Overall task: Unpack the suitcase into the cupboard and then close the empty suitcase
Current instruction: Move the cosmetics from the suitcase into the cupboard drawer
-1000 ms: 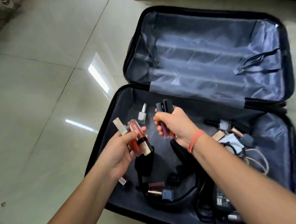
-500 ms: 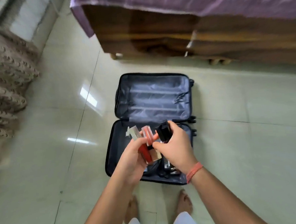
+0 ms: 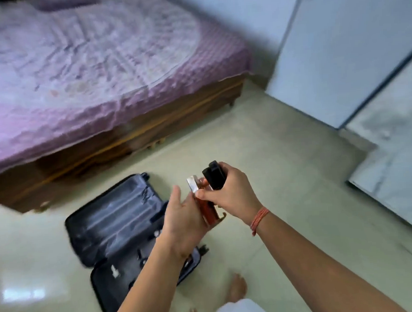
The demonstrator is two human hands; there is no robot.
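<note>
Several black-capped tubes (image 3: 214, 178) and red tubes (image 3: 208, 210) were bunched between both hands at mid-frame, above the open suitcase (image 3: 113, 222) at lower left. They looked light, hard, glossy and probably slippery, so one could slide out; a wrap round the bundle's middle seemed safest. The right hand (image 3: 231, 195) was curled round the black-capped tubes. The left hand (image 3: 182, 221) lay against the red tubes with its fingers hidden, so its grip could not be told. Blur smeared whatever remained in the suitcase, and the pale panel (image 3: 338, 53) at upper right might have been the cupboard.
</note>
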